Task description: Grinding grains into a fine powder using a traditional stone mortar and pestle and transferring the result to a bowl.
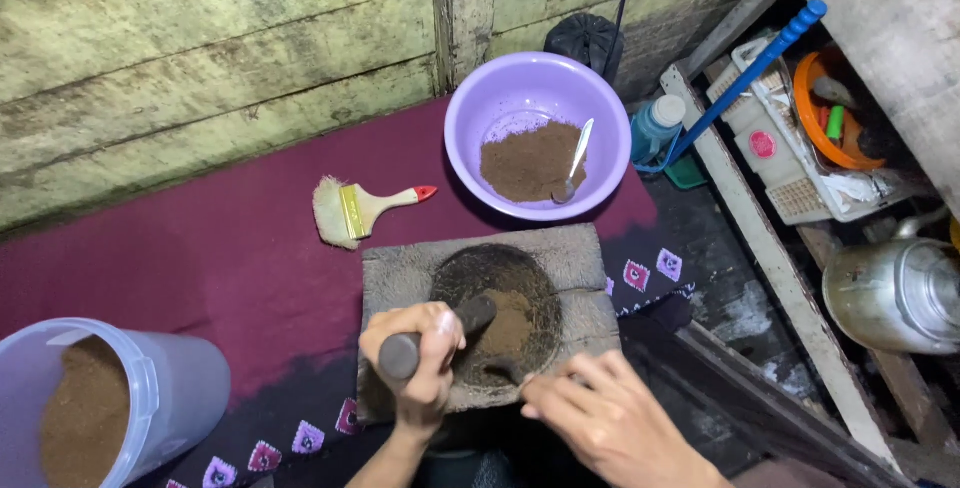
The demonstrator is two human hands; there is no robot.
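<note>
The person's left hand point(418, 358) is wrapped in a full fist around the dark, rounded stone pestle point(440, 333), whose far end slants down into the bowl of the square grey stone mortar point(490, 323). A small heap of brown ground powder point(507, 326) lies inside that bowl, right at the pestle's tip. The right hand point(600, 413) rests at the near right edge of the mortar, its fingers loosely spread and only slightly bent, fingertips touching the stone rim and holding nothing that I can make out. The mortar sits on a dark maroon cloth point(220, 248) with a patterned border along its near edge. Just beyond the mortar stands a round lilac plastic basin point(470, 108) with more brown powder in it and a metal spoon point(577, 160) leaning against the heap. To the left of the basin lies a flat paintbrush with pale bristles and a red-tipped wooden handle point(360, 210). In the near left corner stands a translucent plastic bucket point(170, 388), part-filled with the same brown powder. Off to the right, a metal kettle point(893, 293) stands on the floor.
</note>
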